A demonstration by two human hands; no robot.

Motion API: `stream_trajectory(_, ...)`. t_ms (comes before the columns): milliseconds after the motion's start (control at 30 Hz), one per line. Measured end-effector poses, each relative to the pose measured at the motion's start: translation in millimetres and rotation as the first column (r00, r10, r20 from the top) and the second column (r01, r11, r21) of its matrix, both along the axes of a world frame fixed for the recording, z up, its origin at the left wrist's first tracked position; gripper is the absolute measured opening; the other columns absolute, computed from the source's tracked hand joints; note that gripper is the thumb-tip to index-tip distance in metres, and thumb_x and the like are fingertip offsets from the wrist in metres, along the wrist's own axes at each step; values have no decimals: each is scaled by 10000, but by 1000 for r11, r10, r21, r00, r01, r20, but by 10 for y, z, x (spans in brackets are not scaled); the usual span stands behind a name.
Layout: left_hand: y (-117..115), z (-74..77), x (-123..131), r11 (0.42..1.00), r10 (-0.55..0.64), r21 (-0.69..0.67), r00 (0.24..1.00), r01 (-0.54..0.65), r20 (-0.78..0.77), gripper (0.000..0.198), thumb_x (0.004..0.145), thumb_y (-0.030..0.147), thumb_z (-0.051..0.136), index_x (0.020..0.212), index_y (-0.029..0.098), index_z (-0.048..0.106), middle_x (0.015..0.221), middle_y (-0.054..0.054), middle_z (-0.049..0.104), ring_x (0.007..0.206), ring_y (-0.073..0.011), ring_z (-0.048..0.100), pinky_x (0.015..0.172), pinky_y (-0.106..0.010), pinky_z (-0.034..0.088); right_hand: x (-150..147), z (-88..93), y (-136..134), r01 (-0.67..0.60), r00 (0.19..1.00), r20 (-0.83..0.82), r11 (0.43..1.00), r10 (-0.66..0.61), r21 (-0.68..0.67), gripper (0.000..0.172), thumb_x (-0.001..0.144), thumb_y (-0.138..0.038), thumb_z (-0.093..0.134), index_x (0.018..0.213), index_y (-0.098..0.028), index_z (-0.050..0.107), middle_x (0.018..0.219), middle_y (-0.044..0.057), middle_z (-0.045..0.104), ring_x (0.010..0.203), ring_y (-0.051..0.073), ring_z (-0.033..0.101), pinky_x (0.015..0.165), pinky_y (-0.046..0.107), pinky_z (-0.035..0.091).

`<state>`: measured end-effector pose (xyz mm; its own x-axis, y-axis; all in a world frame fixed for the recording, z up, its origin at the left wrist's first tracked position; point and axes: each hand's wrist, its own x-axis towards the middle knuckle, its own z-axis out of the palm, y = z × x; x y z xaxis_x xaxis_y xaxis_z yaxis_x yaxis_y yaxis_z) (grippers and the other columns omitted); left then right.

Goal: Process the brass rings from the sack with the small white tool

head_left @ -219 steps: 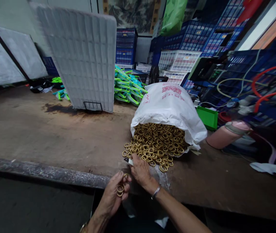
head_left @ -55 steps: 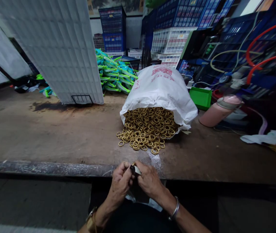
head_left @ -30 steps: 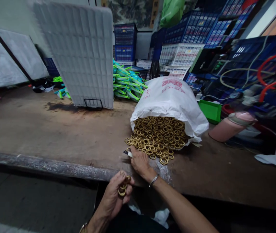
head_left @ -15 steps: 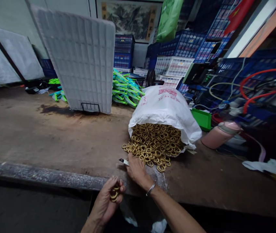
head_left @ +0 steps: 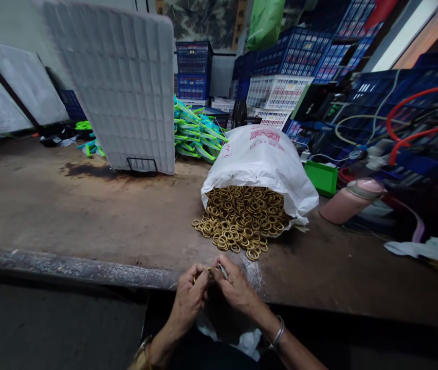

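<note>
My left hand (head_left: 190,293) is closed round a few brass-coloured rings (head_left: 196,278), in front of the table's front edge. Close beside it, my right hand (head_left: 236,288) is closed on a small knife (head_left: 222,271) with a pale handle; its blade is hard to make out. The fingertips of both hands nearly meet at a ring. Beyond them, a heap of rings (head_left: 242,218) spills onto the table from the mouth of a white sack (head_left: 257,154) lying on its side.
On the brown table (head_left: 88,221) stands a tall white ribbed panel (head_left: 126,92). Green strips (head_left: 198,133) lie behind it. A pink bottle (head_left: 352,200), a green tray (head_left: 321,177) and red hoses (head_left: 415,136) are at the right. Stacked crates (head_left: 194,69) stand at the back.
My right hand has drawn back from the heap with the knife and come beside my left hand. My left hand has moved slightly up and right. The view has tilted down a little.
</note>
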<state>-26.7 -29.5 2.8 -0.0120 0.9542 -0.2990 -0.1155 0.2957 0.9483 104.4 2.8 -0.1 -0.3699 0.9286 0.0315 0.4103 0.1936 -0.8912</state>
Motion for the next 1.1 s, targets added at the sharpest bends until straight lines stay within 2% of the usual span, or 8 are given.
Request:
stream_trajectory(200,-27,-1,66,978,-19,207,998,29,-52,265,753,395,536,649,151,540,538,47,452,483,-69,386,477,-175,325,26,-54,6,43,981,-178,977,-81,-207,268,820,-429,414,713,-184,433,605,-53,403,559,85,383,525,199,331)
stream_trajectory(300,-19,-41,79,991,-64,115,997,67,-33,273,758,411,528,668,153,533,522,52,437,450,-61,368,439,-170,303,33,-73,11,48,975,-197,968,-99,-248,266,816,-418,412,695,-182,430,573,-56,404,542,84,376,511,202,323)
stream_trajectory(433,7,-83,102,992,-89,-74,986,100,138,311,731,483,528,713,180,457,491,81,392,366,-43,307,353,-154,227,43,-74,2,148,982,-94,979,-162,-142,263,804,-387,438,639,-183,420,571,-62,378,557,83,360,520,201,302)
stream_trajectory(567,24,-58,128,990,-83,-95,979,102,186,325,719,487,544,710,187,420,495,84,399,358,-33,310,344,-141,209,45,-56,-12,142,985,-82,986,-149,-89,251,820,-367,415,649,-184,426,577,-63,397,547,80,367,512,200,290)
stream_trajectory(800,20,10,135,992,-75,-83,979,91,187,341,723,501,534,683,186,408,492,86,391,368,-31,312,366,-144,225,40,-40,27,127,974,-168,978,-155,-168,255,826,-368,393,659,-181,444,563,-54,414,535,87,395,507,200,320)
stream_trajectory(867,21,18,131,993,-61,-85,983,76,173,346,720,509,531,680,189,406,501,82,401,370,-34,321,361,-146,225,56,-40,40,164,974,-132,974,-185,-155,258,831,-354,373,651,-183,444,556,-46,434,526,92,406,510,205,326)
stream_trajectory(967,28,33,126,995,-34,-84,990,46,136,355,717,522,523,667,194,397,506,81,402,371,-36,321,354,-145,226,92,-46,30,202,979,31,979,-201,-15,193,813,-270,378,662,-187,465,563,-33,465,532,103,423,520,214,309)
stream_trajectory(1100,38,38,126,998,-20,-53,995,25,93,333,731,506,516,690,193,410,540,69,436,391,-37,341,364,-141,244,112,-49,-26,69,967,237,993,-91,99,137,724,-109,395,723,-193,504,590,-24,525,541,108,460,532,214,286)
